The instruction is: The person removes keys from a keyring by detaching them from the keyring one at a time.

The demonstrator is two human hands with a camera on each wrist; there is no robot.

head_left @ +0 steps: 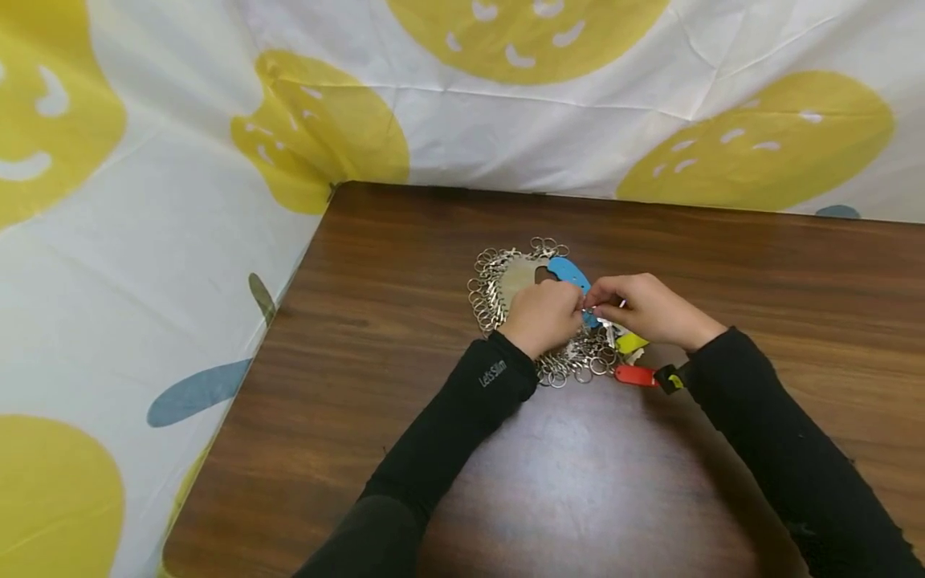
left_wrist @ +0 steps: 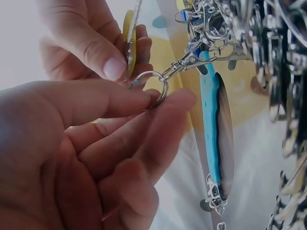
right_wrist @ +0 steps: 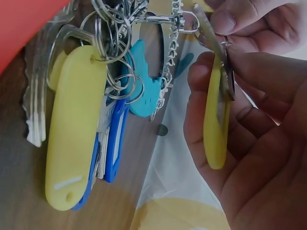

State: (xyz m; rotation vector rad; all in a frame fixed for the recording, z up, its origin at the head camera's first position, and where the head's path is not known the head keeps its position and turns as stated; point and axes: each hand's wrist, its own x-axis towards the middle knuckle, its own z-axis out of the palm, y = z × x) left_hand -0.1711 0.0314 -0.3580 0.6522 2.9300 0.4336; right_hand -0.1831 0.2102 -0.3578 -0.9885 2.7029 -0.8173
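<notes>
Thumb and index finger of my left hand (head_left: 543,318) pinch a metal split ring (left_wrist: 164,91) in the left wrist view. That ring hangs from a swivel clasp (left_wrist: 184,62) on a large key holder (head_left: 515,277), a plate edged with clasps and rings, with a blue grip (head_left: 569,271). Facing it, my right hand (head_left: 661,309) holds a key (right_wrist: 209,31) with a yellow key tag (right_wrist: 216,136) between thumb and fingers. The key's upper end is right at the split ring, beside the left fingertips.
More tagged keys hang from the holder: a yellow tag (right_wrist: 74,129), a blue tag (right_wrist: 116,143) and a red tag (head_left: 636,376). A black and yellow piece (head_left: 670,379) lies by the right sleeve. The wooden table (head_left: 361,337) meets a patterned cloth (head_left: 506,136) behind and left.
</notes>
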